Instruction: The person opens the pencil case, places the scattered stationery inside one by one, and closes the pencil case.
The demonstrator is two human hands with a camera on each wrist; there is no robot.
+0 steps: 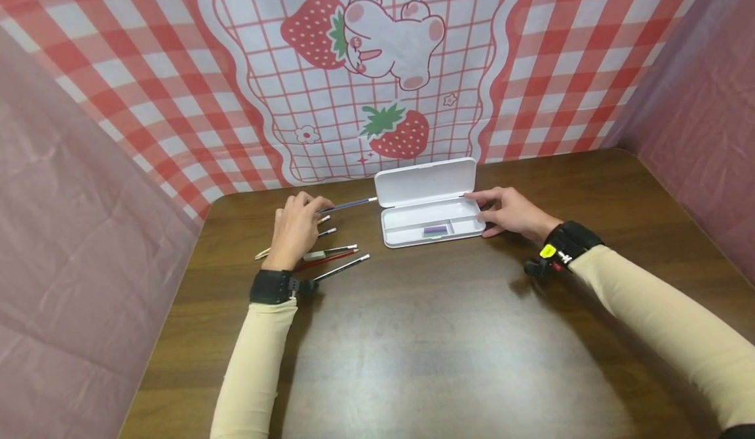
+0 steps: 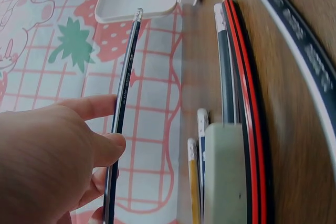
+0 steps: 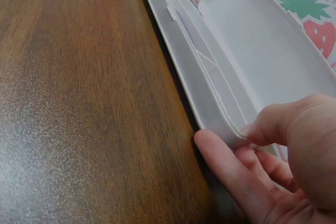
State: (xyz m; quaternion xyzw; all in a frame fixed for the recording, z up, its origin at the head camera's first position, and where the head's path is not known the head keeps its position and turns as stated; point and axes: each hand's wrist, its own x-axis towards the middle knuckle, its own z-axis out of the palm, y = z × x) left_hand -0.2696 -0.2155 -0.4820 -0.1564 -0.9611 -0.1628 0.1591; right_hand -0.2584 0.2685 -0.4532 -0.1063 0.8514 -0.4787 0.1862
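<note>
My left hand (image 1: pixel 297 229) pinches a dark pencil (image 2: pixel 126 72) between thumb and fingers. The pencil's white-tipped end points toward the left end of a white pencil case (image 1: pixel 426 185), whose lid stands raised at the back. At the case's right end, my right hand (image 1: pixel 512 215) grips the corner, thumb on the rim and fingers against the outer wall in the right wrist view. A small purple-and-green piece (image 1: pixel 435 230) lies in a front compartment. Below the left hand are a red-and-black pencil (image 2: pixel 249 87) and a pale green block, seemingly an eraser (image 2: pixel 226 177).
Several other pencils lie on the brown wooden table (image 1: pixel 448 334), including a dark one (image 1: pixel 345 266) nearest the front and a yellow one (image 2: pixel 193 182). A red-and-white checked cloth (image 1: pixel 548 65) hangs behind the table, with pinkish cloths at both sides.
</note>
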